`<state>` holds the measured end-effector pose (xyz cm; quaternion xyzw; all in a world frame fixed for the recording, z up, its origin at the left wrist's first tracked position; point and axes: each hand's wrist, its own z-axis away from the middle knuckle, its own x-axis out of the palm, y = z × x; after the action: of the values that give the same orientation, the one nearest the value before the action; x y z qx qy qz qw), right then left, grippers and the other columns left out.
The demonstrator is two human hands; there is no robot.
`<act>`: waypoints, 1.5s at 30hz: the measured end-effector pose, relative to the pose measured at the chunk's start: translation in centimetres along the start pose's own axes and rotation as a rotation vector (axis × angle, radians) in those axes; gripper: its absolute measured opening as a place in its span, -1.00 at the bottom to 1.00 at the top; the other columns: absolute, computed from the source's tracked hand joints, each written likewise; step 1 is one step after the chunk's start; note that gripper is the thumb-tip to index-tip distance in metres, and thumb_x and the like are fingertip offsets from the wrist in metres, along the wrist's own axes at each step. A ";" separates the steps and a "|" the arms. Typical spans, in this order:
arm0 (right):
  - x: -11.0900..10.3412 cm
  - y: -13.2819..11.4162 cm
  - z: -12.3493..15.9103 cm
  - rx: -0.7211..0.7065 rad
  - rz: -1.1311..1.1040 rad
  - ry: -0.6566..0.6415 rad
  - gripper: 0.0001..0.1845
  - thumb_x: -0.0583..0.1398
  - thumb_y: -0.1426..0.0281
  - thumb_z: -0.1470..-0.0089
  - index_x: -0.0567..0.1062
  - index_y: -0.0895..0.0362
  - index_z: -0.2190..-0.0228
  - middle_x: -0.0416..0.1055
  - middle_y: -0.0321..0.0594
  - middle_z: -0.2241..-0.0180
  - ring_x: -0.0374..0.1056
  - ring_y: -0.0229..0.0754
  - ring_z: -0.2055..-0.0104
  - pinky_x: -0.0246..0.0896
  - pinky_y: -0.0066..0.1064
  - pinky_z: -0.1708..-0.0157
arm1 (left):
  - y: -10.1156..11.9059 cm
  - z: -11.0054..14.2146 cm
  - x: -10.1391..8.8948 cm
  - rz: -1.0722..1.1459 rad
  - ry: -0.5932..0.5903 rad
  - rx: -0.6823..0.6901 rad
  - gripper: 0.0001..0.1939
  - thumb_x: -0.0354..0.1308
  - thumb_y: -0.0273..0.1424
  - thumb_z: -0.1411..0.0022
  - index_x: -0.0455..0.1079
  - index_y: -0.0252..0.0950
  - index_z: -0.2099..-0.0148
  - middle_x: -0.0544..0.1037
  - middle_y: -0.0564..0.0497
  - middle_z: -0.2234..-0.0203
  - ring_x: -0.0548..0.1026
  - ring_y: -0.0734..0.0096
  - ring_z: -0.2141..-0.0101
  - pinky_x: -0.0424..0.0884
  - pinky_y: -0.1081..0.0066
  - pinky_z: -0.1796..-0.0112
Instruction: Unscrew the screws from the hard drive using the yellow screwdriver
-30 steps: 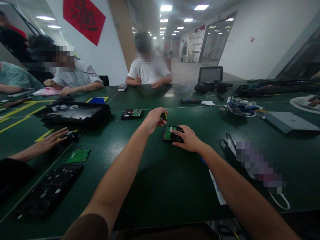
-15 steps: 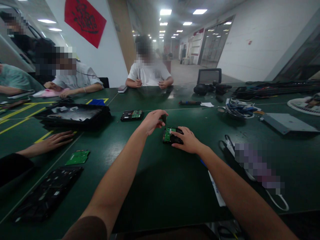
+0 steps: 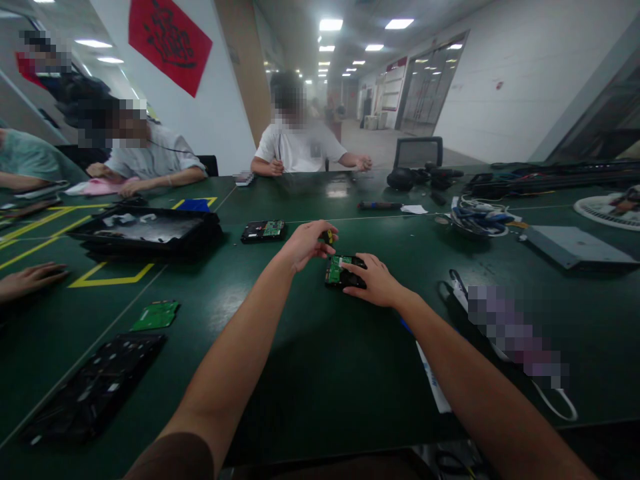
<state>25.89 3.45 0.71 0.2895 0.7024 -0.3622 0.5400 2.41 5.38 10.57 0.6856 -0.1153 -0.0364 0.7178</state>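
Observation:
Near the middle of the green table lies a hard drive (image 3: pixel 336 272), its green circuit board facing up. My right hand (image 3: pixel 375 280) is on its right part, thumb and fingers gripping it against the tabletop and covering that side. Over the drive's far left edge, my left hand (image 3: pixel 311 243) is closed around a small screwdriver (image 3: pixel 327 237) with a black and yellow handle. The tool points down at the drive; its tip is too small to make out.
To the left are another hard drive (image 3: pixel 263 231), a black tray (image 3: pixel 145 230), a loose green circuit board (image 3: pixel 156 315) and a large black part (image 3: pixel 95 387). Cables (image 3: pixel 480 217), a grey metal box (image 3: pixel 583 247) and a lanyard (image 3: pixel 460 293) lie right. Co-workers sit opposite and left.
The screwdriver handle has turned in my left fingers, showing yellow now. My right hand and the drive stay put. A co-worker's hand at left has drawn back; the person opposite has moved an arm outward.

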 end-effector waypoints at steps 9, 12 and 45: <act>0.1 0.1 -0.1 -0.002 0.004 0.007 -0.19 0.18 -0.18 -0.17 0.22 -0.22 -0.35 0.01 -0.04 -0.39 -0.06 0.31 -0.41 -0.06 0.25 -0.31 | -0.3 -0.5 -0.2 0.087 0.087 -0.045 -0.74 0.12 -0.21 -0.30 0.44 -0.32 0.18 0.57 -0.09 0.33 0.57 0.42 0.51 0.38 0.48 0.54; 0.1 0.1 -0.1 -0.001 0.007 -0.005 -0.19 0.18 -0.17 -0.17 0.22 -0.21 -0.36 0.00 -0.04 -0.40 -0.08 0.32 -0.41 -0.07 0.25 -0.31 | -0.4 -0.6 -0.3 0.036 0.092 -0.024 -0.72 0.12 -0.20 -0.30 0.47 -0.32 0.17 0.55 -0.07 0.33 0.55 0.45 0.56 0.37 0.48 0.56; 0.1 0.1 -0.1 -0.010 0.001 0.004 -0.18 0.20 -0.17 -0.15 0.24 -0.20 -0.35 0.03 0.01 -0.37 -0.06 0.32 -0.41 -0.05 0.28 -0.30 | -0.3 -0.3 0.3 0.056 0.063 -0.049 -0.76 0.09 -0.23 -0.30 0.40 -0.32 0.20 0.56 -0.11 0.34 0.60 0.33 0.51 0.45 0.40 0.48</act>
<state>25.85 3.58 0.63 0.2882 0.7050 -0.3578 0.5403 2.81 5.56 10.33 0.6650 -0.1108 0.0028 0.7385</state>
